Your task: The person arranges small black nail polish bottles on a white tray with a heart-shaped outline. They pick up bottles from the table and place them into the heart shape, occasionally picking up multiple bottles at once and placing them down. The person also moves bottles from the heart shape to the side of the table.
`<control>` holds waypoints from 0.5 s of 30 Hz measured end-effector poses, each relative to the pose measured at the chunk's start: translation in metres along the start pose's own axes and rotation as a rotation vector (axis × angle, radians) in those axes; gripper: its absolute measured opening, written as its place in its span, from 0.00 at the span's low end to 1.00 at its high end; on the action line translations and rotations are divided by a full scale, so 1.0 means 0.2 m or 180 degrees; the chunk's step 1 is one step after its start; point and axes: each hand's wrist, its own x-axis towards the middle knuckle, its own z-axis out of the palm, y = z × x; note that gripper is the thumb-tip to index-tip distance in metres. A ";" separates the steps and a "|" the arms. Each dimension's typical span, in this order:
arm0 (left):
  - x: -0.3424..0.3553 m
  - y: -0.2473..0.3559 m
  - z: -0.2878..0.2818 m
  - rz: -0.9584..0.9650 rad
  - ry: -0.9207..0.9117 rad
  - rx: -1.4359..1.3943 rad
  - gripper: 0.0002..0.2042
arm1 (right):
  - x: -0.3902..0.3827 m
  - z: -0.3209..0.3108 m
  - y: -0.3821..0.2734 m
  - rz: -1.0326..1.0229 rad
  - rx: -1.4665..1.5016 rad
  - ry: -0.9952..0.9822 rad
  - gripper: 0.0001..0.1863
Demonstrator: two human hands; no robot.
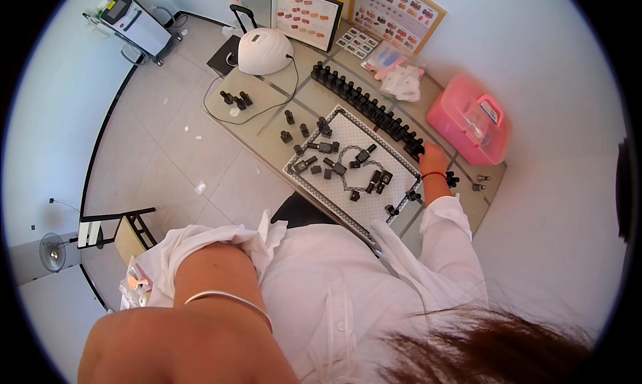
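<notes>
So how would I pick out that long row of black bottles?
Find the table, then the white patterned mat on it. Just beyond the mat's far edge, the bottle row ends by the right hand. Unlike the scattered bottles, these stand together.

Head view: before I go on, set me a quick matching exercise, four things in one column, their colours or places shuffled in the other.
Things:
1. domed device
2. right hand
3. carry case
4. long row of bottles

Colours or places:
A. pink
B. black
C. white
D. at one end of the long row

Pairs: 1-C, 2-D, 3-A, 4-B
</notes>
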 end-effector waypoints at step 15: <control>-0.94 -0.13 -0.95 -0.3912 0.1587 0.4765 0.13 | -0.75 0.10 -0.58 -0.1525 0.1503 -0.1004 0.13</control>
